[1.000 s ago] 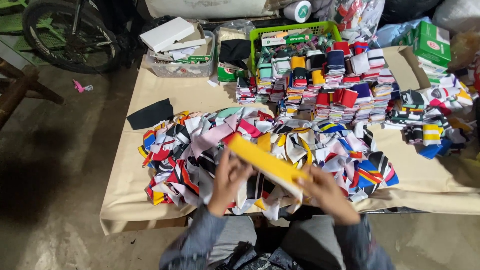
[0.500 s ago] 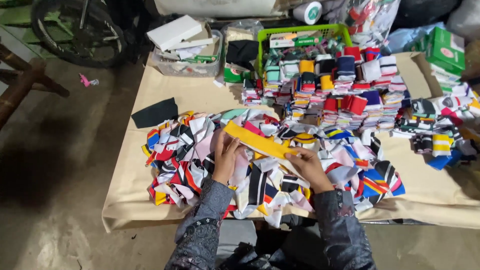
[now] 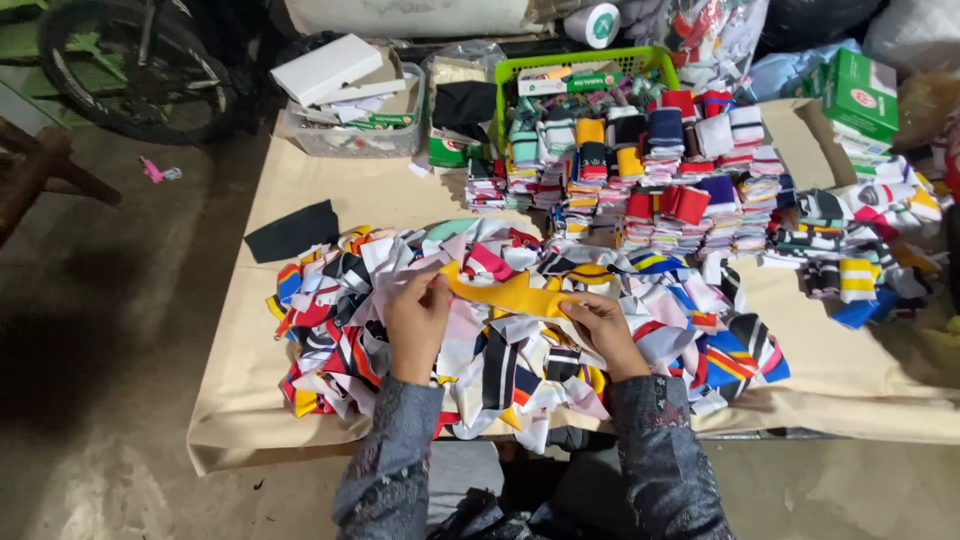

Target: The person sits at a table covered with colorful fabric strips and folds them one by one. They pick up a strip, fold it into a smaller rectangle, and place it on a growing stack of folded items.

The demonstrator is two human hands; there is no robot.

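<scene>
Cloth-covered worktop (image 3: pixel 330 190) carries a loose scrap heap (image 3: pixel 520 330) (sorted stacks (image 3: pixel 650 170) behind). Left hand (image 3: pixel 418 318) and right hand (image 3: pixel 598 328), apart, each pinch an end of a yellow strip (image 3: pixel 510 292) over the heap; folding seems underway, needing ends aligned.

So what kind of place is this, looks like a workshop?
Probably a small garment sorting workshop: folded fabric stacks on a covered table, a loose scrap pile, and a bicycle wheel parked nearby.

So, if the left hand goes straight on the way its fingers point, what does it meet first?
Probably the yellow strip that the left hand already pinches, then more of the loose scrap pile; depth is unclear.
</scene>
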